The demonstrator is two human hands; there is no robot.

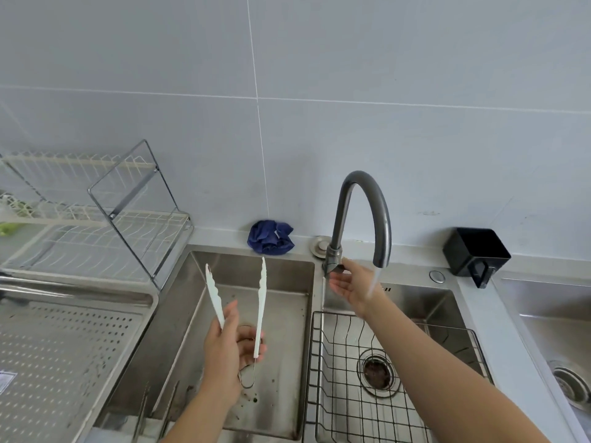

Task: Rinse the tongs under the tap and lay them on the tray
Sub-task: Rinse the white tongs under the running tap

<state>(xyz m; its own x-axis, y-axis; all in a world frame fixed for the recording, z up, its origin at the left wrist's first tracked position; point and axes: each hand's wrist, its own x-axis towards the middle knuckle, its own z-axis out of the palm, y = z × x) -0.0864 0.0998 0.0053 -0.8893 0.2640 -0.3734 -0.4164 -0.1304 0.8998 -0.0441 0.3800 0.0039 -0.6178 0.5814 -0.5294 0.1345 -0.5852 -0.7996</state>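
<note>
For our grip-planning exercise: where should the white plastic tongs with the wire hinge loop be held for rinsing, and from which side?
Grip the white plastic tongs low on both arms, just above the wire hinge loop, coming from the near side, as the left hand does. The scalloped tips splay up and away, free for the water stream.

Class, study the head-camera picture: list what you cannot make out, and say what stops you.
All head view.
Tap lever: mostly covered by the right hand; its grip unclear.
Tongs: handles partly behind the left hand.
Tray: cut off by the left edge.
Thin dark utensils in the left basin: run off the bottom edge, unidentifiable.
</note>
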